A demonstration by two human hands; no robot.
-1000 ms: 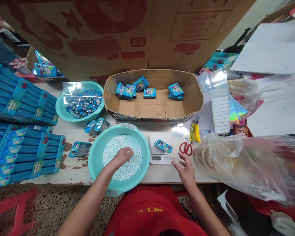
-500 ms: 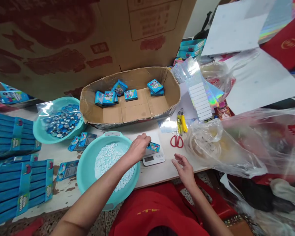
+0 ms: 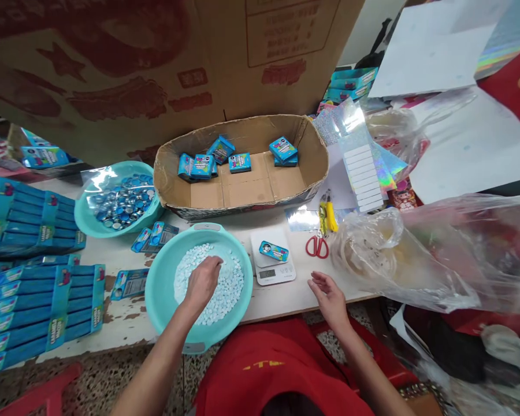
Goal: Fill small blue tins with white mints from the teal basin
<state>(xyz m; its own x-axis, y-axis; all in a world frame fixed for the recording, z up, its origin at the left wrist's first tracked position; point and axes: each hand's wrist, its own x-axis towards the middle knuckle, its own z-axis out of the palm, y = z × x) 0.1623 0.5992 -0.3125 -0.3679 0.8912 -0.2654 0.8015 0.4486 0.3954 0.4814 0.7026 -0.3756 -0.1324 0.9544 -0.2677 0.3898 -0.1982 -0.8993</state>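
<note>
My left hand [image 3: 203,281] is over the turquoise basin [image 3: 160,294], among small white candies [image 3: 229,292]. Its fingers are pinched together at the tips, and what is between them is too small to make out. To the right of the basin a white digital kitchen scale [image 3: 277,273] carries a small blue tin [image 3: 273,251] with a round window at one end. My right hand [image 3: 329,297] hovers at the table's front edge, right of the scale, fingers loosely apart and holding nothing.
Behind stands a low cardboard box [image 3: 247,193] with several blue packets. A second basin [image 3: 84,216] holds shiny round pieces. Stacked blue cartons [image 3: 47,312] fill the left. Red-handled scissors [image 3: 317,247], yellow-handled cutters [image 3: 331,216] and plastic bags [image 3: 416,260] lie right.
My left hand has moved left from the blue tin on the scale down into the basin of candies. The right hand has stayed nearly still. The view has shifted slightly.
</note>
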